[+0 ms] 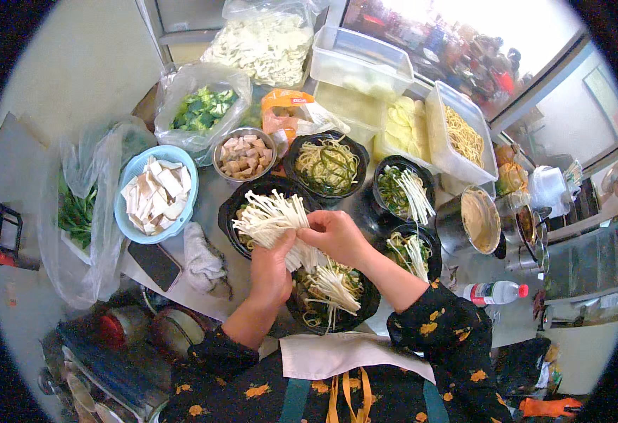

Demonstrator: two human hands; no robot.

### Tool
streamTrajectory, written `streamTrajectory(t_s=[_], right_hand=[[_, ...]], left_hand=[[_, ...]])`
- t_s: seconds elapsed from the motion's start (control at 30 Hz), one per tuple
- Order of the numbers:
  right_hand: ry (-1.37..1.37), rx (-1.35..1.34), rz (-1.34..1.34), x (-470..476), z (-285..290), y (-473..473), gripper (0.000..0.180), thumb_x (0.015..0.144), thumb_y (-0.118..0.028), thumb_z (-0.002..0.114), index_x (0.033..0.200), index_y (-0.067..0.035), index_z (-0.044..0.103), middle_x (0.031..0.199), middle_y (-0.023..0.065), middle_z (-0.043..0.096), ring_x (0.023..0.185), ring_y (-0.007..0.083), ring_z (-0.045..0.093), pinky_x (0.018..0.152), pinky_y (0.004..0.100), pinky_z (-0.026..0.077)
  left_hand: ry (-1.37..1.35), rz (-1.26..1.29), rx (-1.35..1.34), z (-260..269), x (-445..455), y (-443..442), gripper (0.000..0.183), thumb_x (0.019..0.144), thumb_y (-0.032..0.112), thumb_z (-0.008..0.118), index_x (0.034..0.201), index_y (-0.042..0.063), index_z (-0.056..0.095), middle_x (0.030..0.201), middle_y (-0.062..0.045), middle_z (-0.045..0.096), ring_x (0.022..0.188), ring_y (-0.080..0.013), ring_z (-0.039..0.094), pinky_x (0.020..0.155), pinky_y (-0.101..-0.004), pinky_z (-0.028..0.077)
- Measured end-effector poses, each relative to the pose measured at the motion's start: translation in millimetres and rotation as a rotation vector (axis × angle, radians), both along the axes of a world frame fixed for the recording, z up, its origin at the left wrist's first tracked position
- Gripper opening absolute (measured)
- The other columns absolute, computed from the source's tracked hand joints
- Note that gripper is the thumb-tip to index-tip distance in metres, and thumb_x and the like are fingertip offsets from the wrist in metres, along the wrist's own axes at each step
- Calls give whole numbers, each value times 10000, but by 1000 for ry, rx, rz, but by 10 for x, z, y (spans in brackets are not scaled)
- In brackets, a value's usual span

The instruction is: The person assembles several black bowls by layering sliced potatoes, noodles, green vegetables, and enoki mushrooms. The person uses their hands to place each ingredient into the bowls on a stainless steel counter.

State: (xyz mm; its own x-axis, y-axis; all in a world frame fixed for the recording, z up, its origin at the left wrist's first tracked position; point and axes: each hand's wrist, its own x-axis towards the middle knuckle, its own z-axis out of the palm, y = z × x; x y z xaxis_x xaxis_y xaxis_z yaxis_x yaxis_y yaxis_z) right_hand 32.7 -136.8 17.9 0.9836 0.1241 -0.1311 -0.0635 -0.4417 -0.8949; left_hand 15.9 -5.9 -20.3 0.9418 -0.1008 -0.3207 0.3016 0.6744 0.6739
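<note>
A thick bunch of white enoki mushrooms (272, 214) is held between both hands above a black bowl (228, 211). My left hand (272, 267) grips the bunch from below, thumb across its stems. The fingertips of my right hand (335, 232) pinch the stems at the right side. Closest to my body is a black bowl (370, 304) with noodles, greens and a clump of enoki (338, 288). Two more black bowls on the right hold greens topped with enoki (415, 195). Behind, another black bowl (361, 150) contains noodles and dark green strips (325, 169).
On the left are a blue basket (120, 195) of sliced white pieces, a phone (155, 264) and a grey cloth (201, 256). A steel bowl (272, 145) of cubes and bagged broccoli (206, 108) stand behind. Rightward are a noodle container (438, 106), a steel pot (452, 222) and a bottle (499, 292).
</note>
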Motion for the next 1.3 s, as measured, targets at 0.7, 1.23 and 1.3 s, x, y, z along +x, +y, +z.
streamTrajectory(t_s=[0.7, 1.23, 1.3], right_hand=[[-186, -784, -45, 1145, -57, -778, 208, 740, -222, 570, 812, -31, 604, 841, 185, 601, 820, 349, 572, 741, 416, 456], [38, -21, 115, 421, -58, 151, 224, 801, -212, 588, 824, 10, 610, 601, -4, 532, 567, 64, 445, 502, 252, 387], [41, 8, -30, 466, 54, 99, 239, 793, -225, 596, 802, 14, 604, 589, 2, 529, 551, 69, 439, 492, 251, 375]], left_hand=[[88, 50, -137, -99, 232, 512, 406, 821, 32, 505, 1205, 14, 372, 1062, -133, 540, 956, -236, 550, 816, -403, 478], [89, -9, -125, -48, 178, 374, 276, 889, 144, 472, 1126, 1, 466, 1068, -105, 557, 947, -213, 544, 813, -329, 449], [102, 99, -152, -88, 201, 488, 285, 895, 146, 460, 1134, -8, 439, 1052, -122, 556, 937, -231, 546, 794, -338, 459]])
